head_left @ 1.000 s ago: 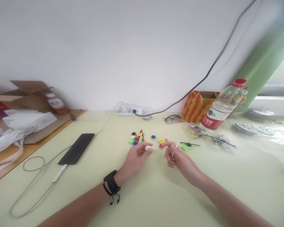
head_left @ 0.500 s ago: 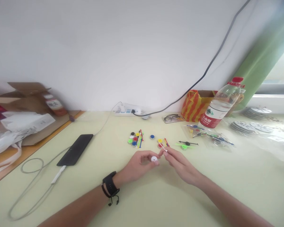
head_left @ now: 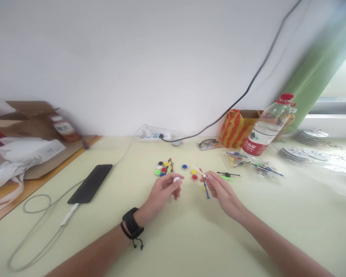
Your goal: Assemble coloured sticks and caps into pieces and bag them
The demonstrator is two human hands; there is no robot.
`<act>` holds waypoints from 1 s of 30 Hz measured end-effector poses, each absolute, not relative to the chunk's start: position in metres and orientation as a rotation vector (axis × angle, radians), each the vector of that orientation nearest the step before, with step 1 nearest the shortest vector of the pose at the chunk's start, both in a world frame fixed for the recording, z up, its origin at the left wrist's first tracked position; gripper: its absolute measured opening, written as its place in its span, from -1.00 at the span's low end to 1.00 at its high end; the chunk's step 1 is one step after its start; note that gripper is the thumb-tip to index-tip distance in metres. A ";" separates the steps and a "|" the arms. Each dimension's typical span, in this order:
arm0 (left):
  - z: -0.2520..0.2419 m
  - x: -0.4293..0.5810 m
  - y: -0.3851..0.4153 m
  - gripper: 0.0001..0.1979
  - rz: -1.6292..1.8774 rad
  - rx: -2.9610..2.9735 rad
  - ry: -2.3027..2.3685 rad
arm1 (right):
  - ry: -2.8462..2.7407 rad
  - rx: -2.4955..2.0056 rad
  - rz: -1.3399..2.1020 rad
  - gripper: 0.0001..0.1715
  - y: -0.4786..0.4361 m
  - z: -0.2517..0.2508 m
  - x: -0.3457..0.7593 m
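My left hand [head_left: 163, 191] pinches a small white plastic disc [head_left: 176, 179] between thumb and fingers, above the table. My right hand [head_left: 225, 194] has a thin white plastic arrow [head_left: 200, 172] between its thumb and fingertips, pointing up and left. The two hands are apart. Under the right fingertips lie a blue arrow [head_left: 207, 191] and a yellow piece partly hidden by it. Red [head_left: 194, 177] and yellow [head_left: 194, 171] discs are between the hands, with a blue disc [head_left: 185, 167] behind. Several coloured discs and arrows [head_left: 169, 166] are heaped beyond my left hand.
A black arrow spinner [head_left: 226, 174] lies right of my right hand, over a green one. Farther right are bagged spinners [head_left: 266, 169], a large water bottle [head_left: 256, 138] and stacked white discs [head_left: 294, 154]. A black phone [head_left: 90, 184] with its cable is at left; a power strip [head_left: 152, 137] stands by the wall.
My hands have drawn apart: the left moved left and up with the white disc, the right slightly right with the white arrow. The blue arrow now shows below the right fingertips.
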State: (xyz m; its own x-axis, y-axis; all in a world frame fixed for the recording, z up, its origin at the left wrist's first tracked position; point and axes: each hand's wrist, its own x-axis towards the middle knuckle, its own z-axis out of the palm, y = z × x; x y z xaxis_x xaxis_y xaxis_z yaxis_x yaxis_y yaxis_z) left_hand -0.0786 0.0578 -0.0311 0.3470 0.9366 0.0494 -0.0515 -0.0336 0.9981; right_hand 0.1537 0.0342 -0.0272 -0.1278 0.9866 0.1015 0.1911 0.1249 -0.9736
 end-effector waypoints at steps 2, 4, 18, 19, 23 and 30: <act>-0.035 -0.080 0.062 -0.68 1.054 1.346 0.945 | -1.405 -1.193 1.160 -0.53 0.035 -0.029 0.154; -0.039 -0.079 0.065 -0.64 1.051 1.361 0.960 | -1.370 -1.168 1.173 -0.55 0.035 -0.030 0.155; -0.034 -0.069 0.047 -0.58 0.892 1.408 0.701 | -1.816 -1.002 0.911 -0.74 0.023 -0.035 0.136; -0.033 -0.068 0.046 -0.59 0.892 1.414 0.708 | -1.841 -1.005 0.886 -0.75 0.023 -0.036 0.137; -0.030 -0.068 0.044 -0.61 0.923 1.442 0.775 | -1.936 -1.019 0.778 -0.79 0.025 -0.038 0.141; -0.031 -0.069 0.044 -0.60 0.942 1.461 0.805 | -2.036 -0.933 0.650 -0.79 0.022 -0.030 0.146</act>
